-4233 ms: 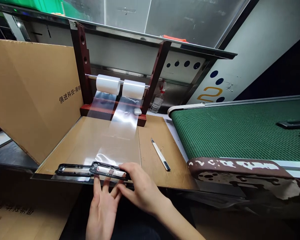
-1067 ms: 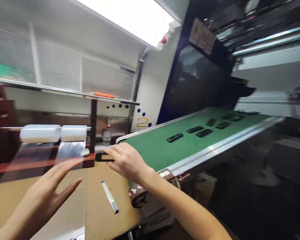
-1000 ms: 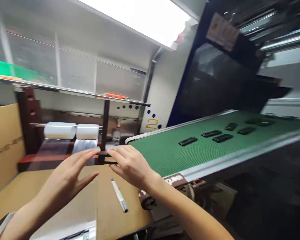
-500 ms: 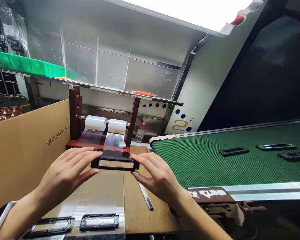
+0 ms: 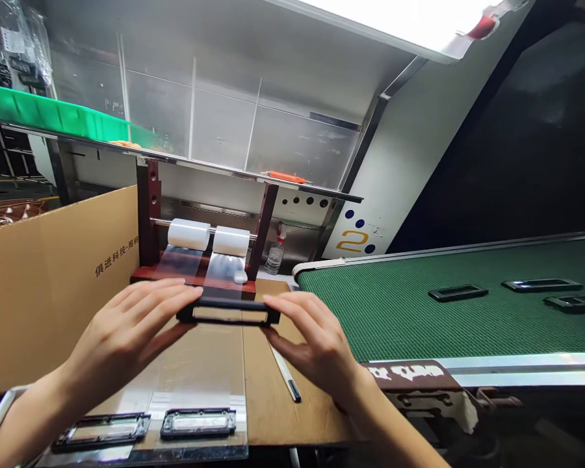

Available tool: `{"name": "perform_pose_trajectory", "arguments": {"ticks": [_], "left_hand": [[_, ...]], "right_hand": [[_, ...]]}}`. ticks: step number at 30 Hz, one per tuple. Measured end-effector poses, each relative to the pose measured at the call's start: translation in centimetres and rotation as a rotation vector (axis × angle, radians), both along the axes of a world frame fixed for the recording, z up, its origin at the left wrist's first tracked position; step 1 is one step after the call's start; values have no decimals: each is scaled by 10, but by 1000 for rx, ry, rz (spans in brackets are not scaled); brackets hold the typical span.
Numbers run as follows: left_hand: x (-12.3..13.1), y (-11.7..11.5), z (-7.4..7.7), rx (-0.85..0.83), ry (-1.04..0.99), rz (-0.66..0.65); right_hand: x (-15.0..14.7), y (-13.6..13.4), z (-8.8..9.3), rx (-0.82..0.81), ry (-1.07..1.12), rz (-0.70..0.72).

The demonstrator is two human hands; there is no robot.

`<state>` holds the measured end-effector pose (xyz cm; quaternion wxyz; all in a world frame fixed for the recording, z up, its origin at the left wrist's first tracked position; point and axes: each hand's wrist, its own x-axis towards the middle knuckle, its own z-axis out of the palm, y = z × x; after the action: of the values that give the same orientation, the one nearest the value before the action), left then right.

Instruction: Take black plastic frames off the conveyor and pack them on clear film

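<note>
- The left hand and the right hand hold one black frame between them, level and long side across, just left of the picture's centre.
- Left grip: fingers stretched over the frame's top edge and thumb under it, pinching its 9 o'clock end.
- Right grip: fingertips closed on the frame's 3 o'clock end, palm turned down.
- The frame is raised off the bench, above a strip of clear film that lies flat on the brown top.
- At 6 o'clock of the held frame, near the bench's front edge, two more black frames lie side by side on the film: the left one and the right one.
- At 12 o'clock of it, a dark red stand carries two white film rolls on a rod, their film running down toward the bench.
- A white pen-shaped tool lies on the bench at 5 o'clock of the frame, partly under the right hand.
- A cardboard box with printed characters stands at 9 o'clock.
- A green conveyor belt fills the 3 o'clock side and bears loose frames.
- A small clear bottle stands at 1 o'clock, just beside the stand.
</note>
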<state>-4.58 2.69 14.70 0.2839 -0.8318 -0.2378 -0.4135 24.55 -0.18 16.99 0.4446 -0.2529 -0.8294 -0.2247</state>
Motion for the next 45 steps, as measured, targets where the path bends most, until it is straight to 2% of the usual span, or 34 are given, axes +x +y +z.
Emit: {"name": "perform_pose_trajectory", "arguments": {"ticks": [2, 5, 8, 10, 13, 17, 20, 22, 31, 33, 35, 36, 38, 42, 45], "left_hand": [[5, 9, 26, 115, 9, 31], [15, 19, 75, 260, -28, 108], [23, 20, 118, 321, -98, 174], [26, 16, 140, 368, -140, 190], [28, 11, 164, 446, -180, 169], [28, 10, 188, 617, -197, 114], [30, 8, 200, 703, -215, 94], [32, 6, 202, 728, -219, 88], [34, 0, 197, 621, -221, 117], [35, -3, 194, 565, -239, 106], [36, -2, 182, 474, -267, 82], [35, 0, 171, 424, -270, 77], [32, 7, 140, 346, -227, 82], [15, 18, 55, 155, -77, 61], [1, 6, 1, 50, 37, 47]], "right_hand": [[1, 8, 21, 113, 11, -35], [5, 17, 64, 279, 14, -104], [8, 18, 106, 435, 16, -155], [10, 15, 127, 516, 33, -177], [9, 8, 150, 612, 57, -217], [8, -1, 169, 713, 67, -241], [9, -6, 177, 736, 78, -253], [10, -8, 180, 732, 80, -259], [11, -9, 180, 723, 67, -253], [12, -6, 176, 689, 82, -251], [14, -1, 163, 619, 86, -238], [15, 3, 153, 564, 81, -225], [16, 9, 123, 416, 66, -193], [14, 5, 46, 89, 57, -141], [9, -14, -2, -94, 51, -94]]}}
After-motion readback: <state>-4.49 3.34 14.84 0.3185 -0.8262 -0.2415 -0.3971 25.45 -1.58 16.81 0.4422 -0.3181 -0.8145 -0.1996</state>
